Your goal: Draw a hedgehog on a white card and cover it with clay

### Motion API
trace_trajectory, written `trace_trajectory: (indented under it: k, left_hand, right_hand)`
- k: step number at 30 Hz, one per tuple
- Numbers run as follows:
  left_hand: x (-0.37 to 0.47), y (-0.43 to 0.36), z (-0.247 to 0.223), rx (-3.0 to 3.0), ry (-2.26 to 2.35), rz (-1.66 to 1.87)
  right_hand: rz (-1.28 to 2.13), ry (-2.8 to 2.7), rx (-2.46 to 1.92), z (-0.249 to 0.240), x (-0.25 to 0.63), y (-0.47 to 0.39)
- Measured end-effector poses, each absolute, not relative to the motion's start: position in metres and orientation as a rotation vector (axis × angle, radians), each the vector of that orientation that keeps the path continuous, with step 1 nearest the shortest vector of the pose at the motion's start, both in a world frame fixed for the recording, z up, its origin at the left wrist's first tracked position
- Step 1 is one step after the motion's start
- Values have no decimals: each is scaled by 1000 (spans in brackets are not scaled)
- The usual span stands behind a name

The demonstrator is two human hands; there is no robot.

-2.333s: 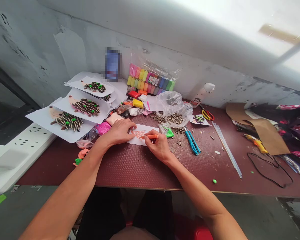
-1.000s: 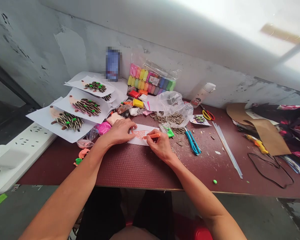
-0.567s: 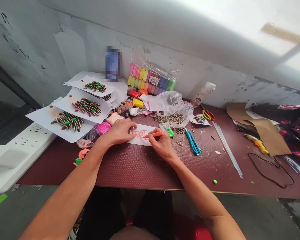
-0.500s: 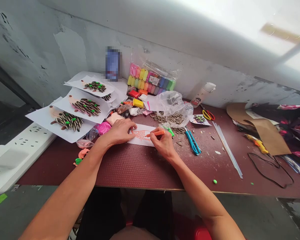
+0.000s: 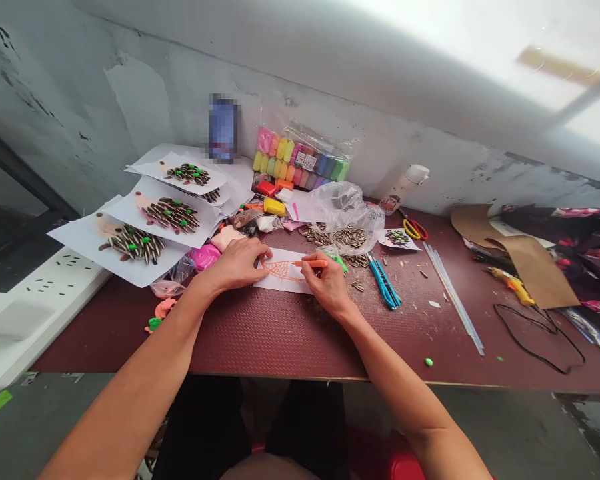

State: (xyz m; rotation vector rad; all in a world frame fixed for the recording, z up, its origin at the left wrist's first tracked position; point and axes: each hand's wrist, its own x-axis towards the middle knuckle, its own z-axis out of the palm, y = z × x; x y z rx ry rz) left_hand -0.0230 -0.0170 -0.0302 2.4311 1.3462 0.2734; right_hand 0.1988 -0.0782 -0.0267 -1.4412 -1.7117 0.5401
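Note:
A small white sheet of paper (image 5: 275, 283) lies on the table, bearing an orange line drawing of a rounded body filled with scale-like arcs and short strokes beneath. My left hand (image 5: 240, 262) rests on the sheet's left edge, thumb and forefinger apart, steadying it against the table. Pinched in my right hand (image 5: 330, 283) is an orange marker (image 5: 316, 263), its tip over the upper part of the drawing. Part of the sheet's right side is hidden under that hand. Just beyond are striped sunflower seeds (image 5: 347, 237) and a crumpled clear plastic bag (image 5: 367, 220).
Sheets with seed-covered hedgehog pictures (image 5: 167, 213) are stacked at left, beside a white power strip (image 5: 45, 313). Coloured clay packs (image 5: 300, 160) lean on the wall. At right are a blue utility knife (image 5: 384, 283), scissors (image 5: 415, 229), clear glue sticks (image 5: 455, 300) and a yellow glue gun (image 5: 517, 290).
The marker tip has moved slightly up the drawing, and the marker lies flatter in my right hand. My left hand stays on the sheet. The whole view has shifted slightly.

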Motion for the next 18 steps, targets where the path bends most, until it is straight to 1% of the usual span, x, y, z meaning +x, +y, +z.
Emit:
trace_trajectory:
  k: [13, 18]
  left_hand:
    - [-23, -18, -33, 2437, 1345, 325]
    - [-23, -18, -33, 2433, 1345, 328]
  right_hand:
    - [561, -1758, -1468, -32, 197, -77]
    - [519, -1756, -1505, -29, 197, -78]
